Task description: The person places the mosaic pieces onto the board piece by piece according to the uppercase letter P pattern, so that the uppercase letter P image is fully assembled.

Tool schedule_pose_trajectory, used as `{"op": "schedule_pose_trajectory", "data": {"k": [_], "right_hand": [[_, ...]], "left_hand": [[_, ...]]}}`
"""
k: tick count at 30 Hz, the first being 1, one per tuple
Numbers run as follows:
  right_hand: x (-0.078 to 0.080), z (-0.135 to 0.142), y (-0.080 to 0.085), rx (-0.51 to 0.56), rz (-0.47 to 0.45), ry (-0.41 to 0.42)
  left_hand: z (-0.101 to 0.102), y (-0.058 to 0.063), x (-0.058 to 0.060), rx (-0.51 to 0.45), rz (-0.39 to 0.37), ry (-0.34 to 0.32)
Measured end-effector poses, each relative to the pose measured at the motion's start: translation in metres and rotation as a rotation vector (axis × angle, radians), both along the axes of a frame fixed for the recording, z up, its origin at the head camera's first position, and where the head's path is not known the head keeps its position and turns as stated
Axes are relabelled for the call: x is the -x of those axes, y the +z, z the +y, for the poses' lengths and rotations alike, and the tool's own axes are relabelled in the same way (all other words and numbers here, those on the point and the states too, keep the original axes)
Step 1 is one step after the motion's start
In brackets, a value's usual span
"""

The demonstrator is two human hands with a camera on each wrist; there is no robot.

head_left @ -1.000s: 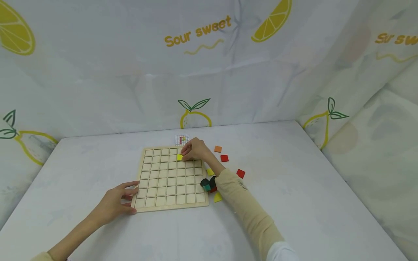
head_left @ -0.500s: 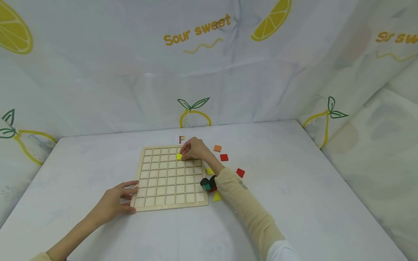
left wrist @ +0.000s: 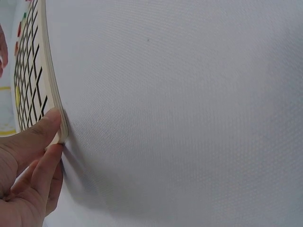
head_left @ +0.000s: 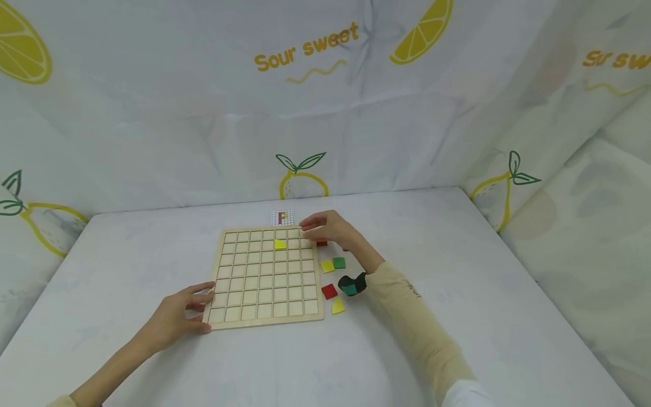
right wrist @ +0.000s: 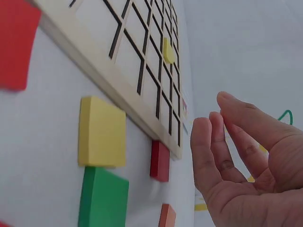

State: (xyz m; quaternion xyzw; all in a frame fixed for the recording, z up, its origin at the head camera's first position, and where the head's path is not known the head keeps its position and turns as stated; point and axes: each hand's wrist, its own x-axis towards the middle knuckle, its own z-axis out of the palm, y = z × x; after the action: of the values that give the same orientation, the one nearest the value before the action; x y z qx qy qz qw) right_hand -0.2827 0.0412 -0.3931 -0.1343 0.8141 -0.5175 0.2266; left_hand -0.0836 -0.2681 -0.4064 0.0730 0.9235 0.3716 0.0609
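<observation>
A pale wooden grid board (head_left: 267,282) lies on the white table. My left hand (head_left: 175,316) pinches its near left corner, the thumb (left wrist: 49,120) on top and a finger against the edge. One yellow quarter-round tile (head_left: 280,244) sits in a cell of the board's second row from the back. My right hand (head_left: 328,227) is over the far right corner with fingers loosely bent and nothing between them. Below it, beside the board's edge, is a red tile (right wrist: 160,161). An orange tile (right wrist: 167,215) shows close by, hidden behind the hand in the head view.
Right of the board lie a yellow square tile (head_left: 328,266), a green tile (head_left: 339,263), another red tile (head_left: 329,291) and a yellow quarter-round piece (head_left: 338,306). A printed pattern card (head_left: 282,217) lies behind the board. Patterned white cloth (head_left: 203,141) hangs behind the table.
My right hand has let go of the yellow quarter-round tile, which stays in its cell, and has moved right to the board's corner. The left hand has stayed put.
</observation>
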Motion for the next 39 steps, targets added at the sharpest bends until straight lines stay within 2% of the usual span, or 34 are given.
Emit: {"op": "schedule_pose_trajectory", "data": {"k": [6, 16, 20, 29, 34, 36, 39], "right_hand": [[0.003, 0.03, 0.002, 0.018, -0.027, -0.038], [0.008, 0.075, -0.001, 0.06, 0.065, -0.021], [0.015, 0.085, -0.007, 0.058, 0.051, -0.038], [0.03, 0.083, -0.021, 0.066, -0.004, -0.072], [0.036, 0.073, -0.019, 0.146, -0.071, -0.104], [0.036, 0.07, -0.018, 0.127, -0.056, -0.101], [0.038, 0.07, -0.017, 0.033, 0.006, -0.05]], "left_hand": [[-0.003, -0.002, -0.001, 0.023, 0.013, 0.0], [-0.006, -0.004, -0.004, -0.006, 0.0, 0.022], [-0.006, -0.004, -0.004, -0.02, -0.007, 0.019], [-0.006, -0.006, -0.003, -0.017, 0.001, 0.001], [-0.004, -0.005, -0.002, -0.025, 0.013, -0.009], [-0.003, -0.004, -0.002, -0.025, 0.014, -0.009], [-0.003, -0.004, -0.002, -0.026, 0.011, -0.006]]}}
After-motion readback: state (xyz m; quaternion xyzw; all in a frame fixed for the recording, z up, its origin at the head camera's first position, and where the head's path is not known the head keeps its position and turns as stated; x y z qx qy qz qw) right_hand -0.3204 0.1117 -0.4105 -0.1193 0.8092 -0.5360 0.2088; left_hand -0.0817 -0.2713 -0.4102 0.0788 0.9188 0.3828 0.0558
